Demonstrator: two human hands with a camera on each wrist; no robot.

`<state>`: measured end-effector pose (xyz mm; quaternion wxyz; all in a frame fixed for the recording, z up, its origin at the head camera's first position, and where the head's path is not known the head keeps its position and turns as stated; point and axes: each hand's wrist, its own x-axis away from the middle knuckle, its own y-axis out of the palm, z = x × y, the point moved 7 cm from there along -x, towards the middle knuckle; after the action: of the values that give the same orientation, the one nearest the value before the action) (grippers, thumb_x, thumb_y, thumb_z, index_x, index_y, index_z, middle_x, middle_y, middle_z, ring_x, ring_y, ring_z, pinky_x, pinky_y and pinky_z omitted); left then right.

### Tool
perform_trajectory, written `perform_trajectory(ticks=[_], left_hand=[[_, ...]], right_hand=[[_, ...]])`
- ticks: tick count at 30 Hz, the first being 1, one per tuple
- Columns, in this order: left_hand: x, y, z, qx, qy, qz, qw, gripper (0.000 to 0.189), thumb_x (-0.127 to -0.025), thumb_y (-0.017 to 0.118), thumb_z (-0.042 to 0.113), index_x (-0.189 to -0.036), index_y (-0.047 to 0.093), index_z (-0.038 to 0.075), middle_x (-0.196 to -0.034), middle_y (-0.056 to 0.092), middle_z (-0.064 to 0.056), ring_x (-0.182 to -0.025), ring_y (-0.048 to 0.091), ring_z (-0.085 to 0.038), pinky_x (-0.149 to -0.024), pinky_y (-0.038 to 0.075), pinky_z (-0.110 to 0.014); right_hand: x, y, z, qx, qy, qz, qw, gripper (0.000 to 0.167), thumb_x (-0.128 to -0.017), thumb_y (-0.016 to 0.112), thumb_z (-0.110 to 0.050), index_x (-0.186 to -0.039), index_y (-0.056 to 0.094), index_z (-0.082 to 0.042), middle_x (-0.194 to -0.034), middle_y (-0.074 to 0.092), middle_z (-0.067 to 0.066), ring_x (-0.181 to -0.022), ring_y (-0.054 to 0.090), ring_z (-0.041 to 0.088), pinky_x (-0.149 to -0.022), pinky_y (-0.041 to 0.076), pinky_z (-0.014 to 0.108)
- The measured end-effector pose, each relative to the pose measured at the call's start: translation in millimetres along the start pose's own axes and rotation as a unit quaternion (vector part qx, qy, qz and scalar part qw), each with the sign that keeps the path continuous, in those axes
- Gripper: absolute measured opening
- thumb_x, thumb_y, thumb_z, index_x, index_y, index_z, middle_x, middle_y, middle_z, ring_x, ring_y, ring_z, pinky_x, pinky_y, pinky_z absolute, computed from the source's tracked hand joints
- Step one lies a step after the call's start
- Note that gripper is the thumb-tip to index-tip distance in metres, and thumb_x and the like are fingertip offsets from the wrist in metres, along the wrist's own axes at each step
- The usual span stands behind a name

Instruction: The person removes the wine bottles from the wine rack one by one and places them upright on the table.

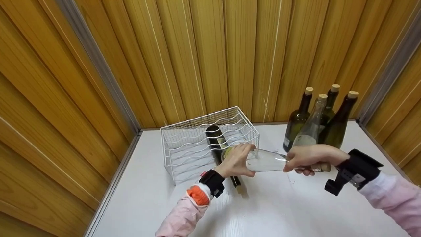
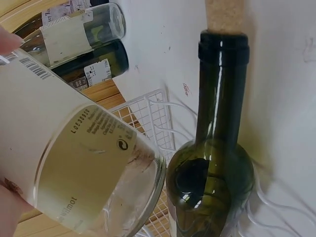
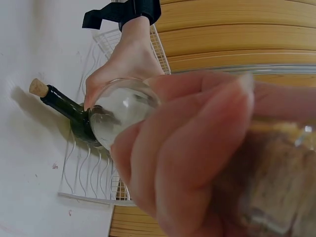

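Slatted wood walls (image 1: 230, 59), white table (image 1: 296, 210): clear bottle in both hands

Held sideways by the right end of a white wire rack (image 1: 210, 119), the clear bottle (image 1: 266, 161) is grasped at its base end by the left hand (image 1: 237, 160); the right hand (image 1: 306, 158) curls round its neck. One corked dark green bottle (image 2: 219, 123) lies in the rack, neck jutting out. Four corked bottles (image 1: 297, 120) stand at right.

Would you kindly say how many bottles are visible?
6: one clear bottle in the left hand and right hand; one dark bottle lying in the wire rack; a second clear bottle and three dark ones standing at right. More may be hidden.
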<state>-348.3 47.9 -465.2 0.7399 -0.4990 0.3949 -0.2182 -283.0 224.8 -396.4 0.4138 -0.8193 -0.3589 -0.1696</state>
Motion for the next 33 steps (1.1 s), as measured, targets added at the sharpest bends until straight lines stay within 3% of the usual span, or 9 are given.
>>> perform_trajectory(ticks=[6, 9, 13, 16, 19, 21, 25, 29, 33], left_hand=[[5.5, -3.9, -1.6, -0.027, -0.006, -0.006, 0.9996, 0.083, -0.071, 0.098, 0.034, -0.138, 0.059, 0.007, -0.134, 0.074, -0.007, -0.125, 0.068, -0.024, -0.114, 0.053, -0.036], [7.9, -7.1, -2.4, -0.034, -0.004, 0.004, 0.9994, 0.083, -0.07, 0.099, 0.034, -0.137, 0.059, 0.007, -0.132, 0.074, -0.007, -0.124, 0.068, -0.024, -0.111, 0.054, -0.037], [11.0, -9.1, -4.4, -0.032, -0.012, 0.005, 0.9994, 0.084, -0.071, 0.099, 0.035, -0.138, 0.059, 0.006, -0.132, 0.074, -0.007, -0.123, 0.068, -0.025, -0.111, 0.054, -0.038], [14.9, -8.3, -5.8, -0.033, -0.018, 0.005, 0.9993, 0.084, -0.071, 0.1, 0.035, -0.139, 0.059, 0.006, -0.133, 0.074, -0.008, -0.124, 0.068, -0.025, -0.112, 0.054, -0.039], [19.5, -8.1, -7.5, -0.031, -0.017, 0.013, 0.9993, 0.083, -0.07, 0.1, 0.034, -0.137, 0.059, 0.005, -0.131, 0.074, -0.008, -0.122, 0.068, -0.026, -0.11, 0.055, -0.039], [21.8, -9.0, -9.3, -0.023, -0.02, 0.019, 0.9994, 0.081, -0.07, 0.099, 0.033, -0.135, 0.059, 0.005, -0.129, 0.074, -0.009, -0.12, 0.069, -0.027, -0.108, 0.056, -0.039], [23.1, -10.7, -15.1, 0.012, -0.031, 0.032, 0.9989, 0.078, -0.071, 0.095, 0.03, -0.135, 0.06, 0.003, -0.127, 0.074, -0.011, -0.118, 0.069, -0.029, -0.105, 0.057, -0.039], [22.8, -15.0, -19.5, 0.035, -0.041, 0.053, 0.9972, 0.077, -0.07, 0.094, 0.029, -0.134, 0.06, 0.002, -0.126, 0.074, -0.012, -0.117, 0.069, -0.029, -0.107, 0.057, -0.04], [22.7, -20.1, -21.7, 0.065, -0.05, 0.079, 0.9935, 0.077, -0.069, 0.095, 0.026, -0.132, 0.061, -0.001, -0.126, 0.074, -0.014, -0.119, 0.069, -0.031, -0.11, 0.057, -0.041]], right_hand=[[-4.4, 3, -3, 0.001, -0.005, -0.011, 0.9999, 0.021, -0.105, 0.067, -0.024, -0.104, 0.064, -0.003, -0.067, 0.052, -0.005, -0.052, 0.052, 0.003, -0.053, 0.048, 0.018], [-6.4, 2, -5, 0.015, -0.013, -0.009, 0.9998, 0.025, -0.106, 0.067, -0.026, -0.109, 0.065, 0.0, -0.07, 0.062, -0.004, -0.056, 0.06, 0.003, -0.056, 0.053, 0.019], [-8.6, -4, -10, 0.067, -0.028, 0.008, 0.9973, 0.041, -0.108, 0.067, -0.031, -0.121, 0.066, 0.007, -0.092, 0.077, 0.008, -0.076, 0.069, 0.009, -0.067, 0.057, 0.022], [-5.8, -13, -13, 0.102, -0.041, 0.035, 0.9933, 0.061, -0.109, 0.068, -0.038, -0.138, 0.06, 0.015, -0.122, 0.075, 0.026, -0.099, 0.073, 0.026, -0.085, 0.062, 0.035], [-0.5, -25, -15, 0.096, -0.059, 0.072, 0.991, 0.073, -0.112, 0.064, -0.04, -0.152, 0.047, 0.019, -0.147, 0.061, 0.04, -0.125, 0.068, 0.048, -0.104, 0.062, 0.053], [2.0, -35, -16, 0.065, -0.077, 0.103, 0.9895, 0.07, -0.115, 0.057, -0.036, -0.154, 0.042, 0.02, -0.153, 0.055, 0.043, -0.136, 0.062, 0.056, -0.112, 0.057, 0.062], [5.3, -58, -14, -0.016, -0.113, 0.196, 0.9739, 0.06, -0.12, 0.043, -0.026, -0.155, 0.038, 0.022, -0.154, 0.05, 0.046, -0.14, 0.055, 0.061, -0.115, 0.054, 0.063], [6.7, -75, -4, -0.101, -0.125, 0.272, 0.9488, 0.055, -0.122, 0.037, -0.024, -0.157, 0.037, 0.019, -0.158, 0.046, 0.044, -0.145, 0.054, 0.053, -0.115, 0.059, 0.044], [5.3, -83, 7, -0.158, -0.136, 0.311, 0.9272, 0.051, -0.121, 0.038, -0.018, -0.158, 0.037, 0.016, -0.157, 0.051, 0.036, -0.123, 0.067, 0.007, -0.099, 0.058, 0.015]])
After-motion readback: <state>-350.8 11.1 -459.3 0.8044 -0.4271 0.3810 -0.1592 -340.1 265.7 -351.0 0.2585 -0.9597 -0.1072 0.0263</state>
